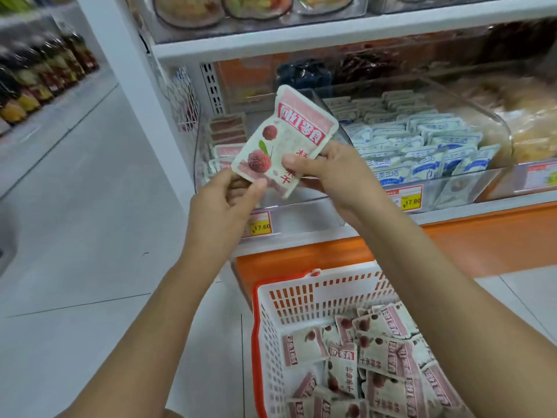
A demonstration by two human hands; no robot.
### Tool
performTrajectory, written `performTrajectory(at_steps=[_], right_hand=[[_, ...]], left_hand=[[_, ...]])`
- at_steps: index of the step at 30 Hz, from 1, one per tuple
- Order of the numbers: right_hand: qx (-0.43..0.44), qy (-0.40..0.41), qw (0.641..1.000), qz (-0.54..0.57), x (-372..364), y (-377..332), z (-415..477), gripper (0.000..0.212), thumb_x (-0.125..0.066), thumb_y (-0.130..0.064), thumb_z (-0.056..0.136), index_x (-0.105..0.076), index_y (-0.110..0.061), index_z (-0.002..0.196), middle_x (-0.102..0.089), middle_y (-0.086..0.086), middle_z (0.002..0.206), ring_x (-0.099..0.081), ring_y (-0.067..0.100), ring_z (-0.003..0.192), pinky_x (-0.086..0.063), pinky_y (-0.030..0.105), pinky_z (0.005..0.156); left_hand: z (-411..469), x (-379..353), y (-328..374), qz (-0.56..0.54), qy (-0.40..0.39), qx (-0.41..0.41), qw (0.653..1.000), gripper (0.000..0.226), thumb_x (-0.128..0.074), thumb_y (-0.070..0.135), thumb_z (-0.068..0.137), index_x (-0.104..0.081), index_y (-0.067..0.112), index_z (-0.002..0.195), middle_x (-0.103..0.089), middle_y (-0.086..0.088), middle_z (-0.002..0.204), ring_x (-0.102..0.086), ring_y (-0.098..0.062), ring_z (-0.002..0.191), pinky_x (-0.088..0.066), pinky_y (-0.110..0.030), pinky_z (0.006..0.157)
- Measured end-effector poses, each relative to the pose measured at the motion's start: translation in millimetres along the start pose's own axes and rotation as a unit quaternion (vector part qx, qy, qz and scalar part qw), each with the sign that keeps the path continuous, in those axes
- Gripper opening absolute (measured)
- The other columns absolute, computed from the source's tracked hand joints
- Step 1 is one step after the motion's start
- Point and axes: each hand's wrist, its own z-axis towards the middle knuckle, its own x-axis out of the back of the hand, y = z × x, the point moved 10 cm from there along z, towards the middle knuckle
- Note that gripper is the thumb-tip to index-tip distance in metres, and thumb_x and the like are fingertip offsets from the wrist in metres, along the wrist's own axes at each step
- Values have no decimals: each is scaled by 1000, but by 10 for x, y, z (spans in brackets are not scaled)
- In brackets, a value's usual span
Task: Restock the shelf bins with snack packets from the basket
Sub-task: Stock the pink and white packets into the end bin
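Snack packet (283,140), white and pink with red berry artwork, was held in the air in front of the clear bin (301,205), above its front wall and not yet inside it

Head view, condition:
- The left hand (223,203) pinched the lower left corner of the packet, thumb on the printed face
- The right hand (337,173) pinched the right edge, thumb also on the face
- A pink edge showed under the front packet. More than one packet may have been in the grip; the count could not be told
- The packet was tilted, top toward the upper right
- Matching packets (226,131) stood in rows at the back left of the bin
- The neighbouring bin held blue packets (437,146) behind a clear divider
- The basket (265,327) sat on the floor below, with loose packets (376,357) inside

Head view, probable faults:
1. Drop. The grip was on edges only. Releasing one hand before the packet is inside the bin would likely send it to the floor or the basket
2. Wrong bin. The packet was near the divider; drift to the right would place it among the blue packets
3. Toppled rows. A tilted insertion could push the standing packets over
4. Snag. The lower edge could catch on the clear front wall, which was hard to see
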Motion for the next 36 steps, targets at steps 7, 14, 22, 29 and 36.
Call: performTrajectory(at_steps=[7,14,22,29,36], right_hand=[[-139,124,980,65,4,503,1136,9,-61,0,88,-57,-7,83,-67,14,90,-67,29,81,-56,43,73],[-223,150,931,246,-561,1007,1543,25,-53,-15,95,-51,10,90,-65,18,73,-66,24,62,-59,42,70],[-198,81,917,337,-459,870,1721,9,-51,-8,96,-54,-4,103,-58,18,129,-60,29,109,-52,50,91],[-117,149,982,-12,149,824,1963,26,-56,2,89,-57,-4,113,-62,13,111,-58,33,113,-49,45,96],[-96,76,965,-232,31,1031,2383,25,-55,-6,87,-64,-12,110,-67,9,110,-62,28,102,-50,44,95]], left_hand=[[101,-99,-299,235,-16,-78,969,19,-49,24,96,-67,18,98,-68,3,92,-58,-10,79,-46,-23,70],[84,-134,-339,226,-42,-104,968,29,-42,31,97,-65,18,109,-68,3,101,-60,-9,86,-46,-21,74],[181,-240,-404,281,-66,-67,955,36,-37,38,99,-56,24,127,-62,6,121,-57,-12,107,-48,-29,87],[224,-262,-430,308,-61,-46,948,40,-30,42,99,-52,29,130,-59,10,124,-54,-8,109,-41,-20,86],[203,-265,-413,294,-37,-93,951,47,-30,42,93,-65,21,116,-68,4,105,-62,-12,91,-41,-20,74]])
